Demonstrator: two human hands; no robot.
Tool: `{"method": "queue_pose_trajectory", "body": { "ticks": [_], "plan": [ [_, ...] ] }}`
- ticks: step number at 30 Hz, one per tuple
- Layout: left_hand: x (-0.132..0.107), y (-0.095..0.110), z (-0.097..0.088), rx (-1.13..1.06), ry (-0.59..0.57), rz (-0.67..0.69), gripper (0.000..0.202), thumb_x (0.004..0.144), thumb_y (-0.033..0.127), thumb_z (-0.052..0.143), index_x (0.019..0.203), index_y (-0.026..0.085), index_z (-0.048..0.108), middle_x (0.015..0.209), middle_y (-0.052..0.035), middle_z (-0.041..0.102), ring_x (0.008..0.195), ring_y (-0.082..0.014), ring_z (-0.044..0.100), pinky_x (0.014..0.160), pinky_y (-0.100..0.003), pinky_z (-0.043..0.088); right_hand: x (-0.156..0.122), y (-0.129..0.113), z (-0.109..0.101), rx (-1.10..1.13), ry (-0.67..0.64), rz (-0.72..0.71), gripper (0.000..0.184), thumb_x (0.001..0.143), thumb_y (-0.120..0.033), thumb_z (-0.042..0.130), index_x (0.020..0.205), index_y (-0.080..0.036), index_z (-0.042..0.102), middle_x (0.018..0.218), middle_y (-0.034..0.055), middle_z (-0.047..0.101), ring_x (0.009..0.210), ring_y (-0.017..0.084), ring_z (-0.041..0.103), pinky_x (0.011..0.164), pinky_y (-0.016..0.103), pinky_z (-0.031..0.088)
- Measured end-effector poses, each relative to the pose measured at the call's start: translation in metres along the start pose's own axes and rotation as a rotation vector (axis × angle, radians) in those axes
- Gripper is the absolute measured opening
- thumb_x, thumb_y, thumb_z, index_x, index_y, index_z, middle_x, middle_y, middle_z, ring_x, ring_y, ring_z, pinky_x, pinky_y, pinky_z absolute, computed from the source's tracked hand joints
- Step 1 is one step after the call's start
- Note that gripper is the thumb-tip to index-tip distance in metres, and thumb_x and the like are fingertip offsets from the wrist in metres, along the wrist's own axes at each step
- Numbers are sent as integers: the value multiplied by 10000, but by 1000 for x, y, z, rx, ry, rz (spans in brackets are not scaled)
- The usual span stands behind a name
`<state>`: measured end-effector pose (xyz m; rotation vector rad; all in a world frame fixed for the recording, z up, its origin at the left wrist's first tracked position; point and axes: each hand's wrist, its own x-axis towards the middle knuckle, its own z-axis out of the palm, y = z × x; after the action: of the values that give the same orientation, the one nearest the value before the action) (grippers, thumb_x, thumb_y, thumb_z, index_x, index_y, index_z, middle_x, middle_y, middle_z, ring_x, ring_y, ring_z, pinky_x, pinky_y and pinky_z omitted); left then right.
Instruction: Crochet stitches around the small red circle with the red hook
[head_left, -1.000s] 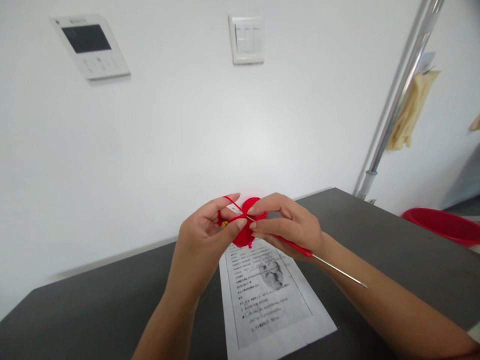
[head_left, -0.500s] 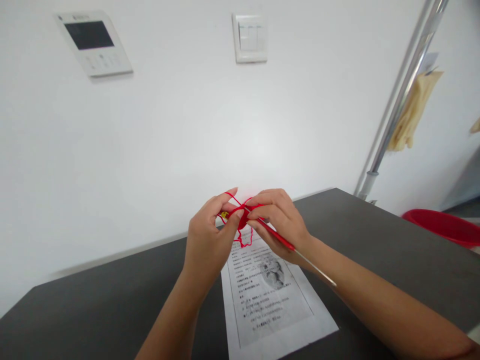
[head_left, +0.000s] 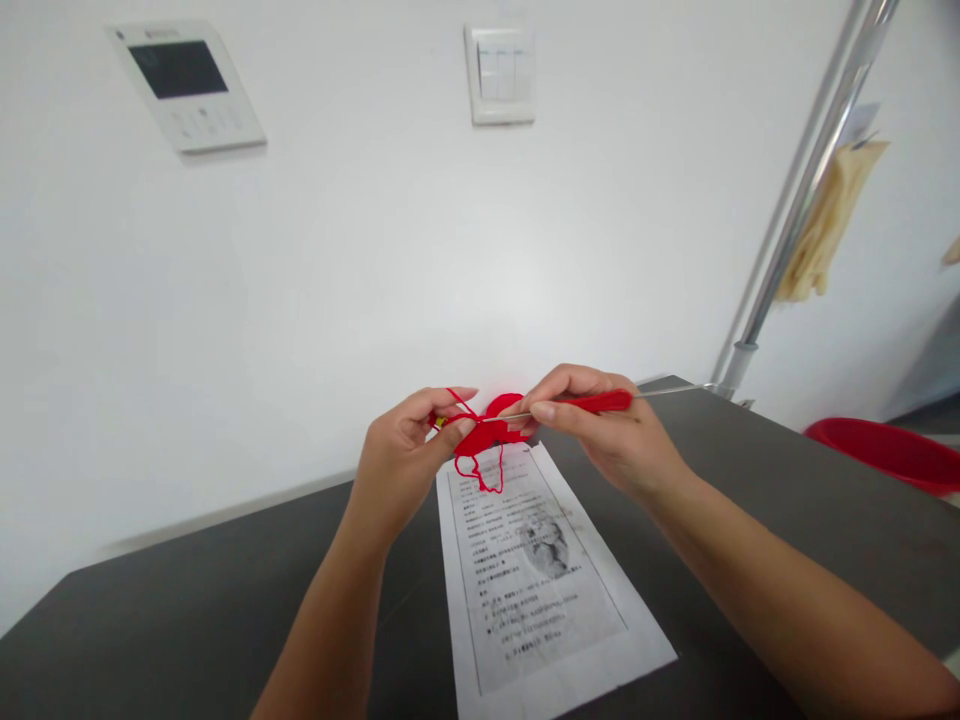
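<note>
My left hand (head_left: 409, 435) pinches a piece of red crochet work (head_left: 487, 434), with a strand of red yarn (head_left: 460, 402) running over its raised forefinger. Something small and yellow (head_left: 439, 424) shows by the left fingers, perhaps a stitch marker. Closed round the red handle of a crochet hook (head_left: 600, 402) is my right hand (head_left: 611, 425). The hook's thin metal shaft reaches left to the top edge of the red work; its tip is too small to make out. A loose loop of yarn (head_left: 491, 488) hangs below, over the printed sheet (head_left: 555, 620).
The sheet lies on a dark table (head_left: 225, 610) against a white wall. A red basin (head_left: 877, 452) stands past the table's right side. Behind, a metal pole (head_left: 810, 190) leans near a hanging yellow glove (head_left: 832, 220). A wall panel (head_left: 191, 90) and a switch (head_left: 501, 78) are above.
My right hand has moved right and slightly up, and the crochet hook has swung from slanting to nearly level. More of the red work shows between my hands. My left hand has shifted slightly left.
</note>
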<state>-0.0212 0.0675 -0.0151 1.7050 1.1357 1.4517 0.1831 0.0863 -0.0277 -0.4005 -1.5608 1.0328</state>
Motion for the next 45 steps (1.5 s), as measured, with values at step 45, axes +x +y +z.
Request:
{"method": "queue_pose_trajectory", "body": {
  "ticks": [45],
  "plan": [
    [2,0,7,-771,-454,-365,338,614,190,834,935,88,800,811,-114,798,772,-220,749,667,-241,519,-2,12,9,-489,-140,-641,67,996,-207,562,1001,-202,629,1024,84,730,1038,191,690,912,378,584]
  ]
}}
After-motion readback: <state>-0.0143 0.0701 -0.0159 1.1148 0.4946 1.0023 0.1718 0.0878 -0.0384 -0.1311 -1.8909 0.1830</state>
